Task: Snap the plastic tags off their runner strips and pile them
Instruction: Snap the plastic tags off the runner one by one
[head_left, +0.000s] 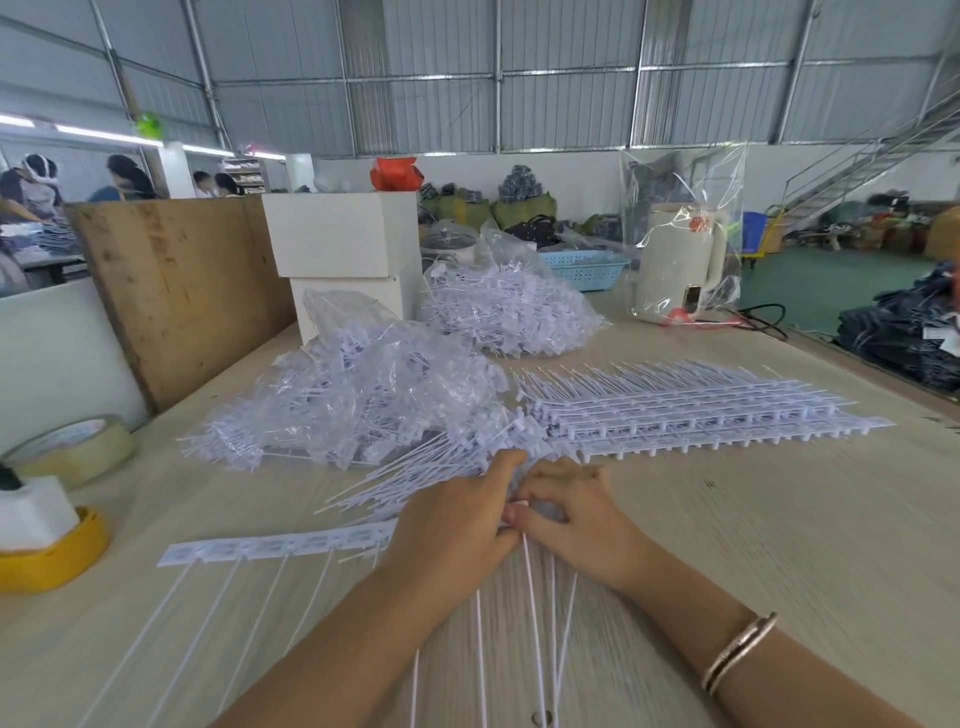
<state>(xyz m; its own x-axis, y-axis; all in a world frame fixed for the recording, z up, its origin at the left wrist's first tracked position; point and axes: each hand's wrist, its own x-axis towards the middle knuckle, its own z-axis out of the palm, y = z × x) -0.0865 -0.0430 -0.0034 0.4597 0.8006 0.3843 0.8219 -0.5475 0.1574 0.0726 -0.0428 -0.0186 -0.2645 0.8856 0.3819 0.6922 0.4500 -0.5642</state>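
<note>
At the table's middle, both hands (511, 519) pinch one runner strip (270, 548).

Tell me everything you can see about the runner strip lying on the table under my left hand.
The runner strip is a flat band of translucent white plastic, lying across the pale wooden table. Square tag heads sit side by side along it, and thin white tails run from it toward the camera. Its left end lies free; its right end disappears under the left hand, which meets the right hand there.
</note>
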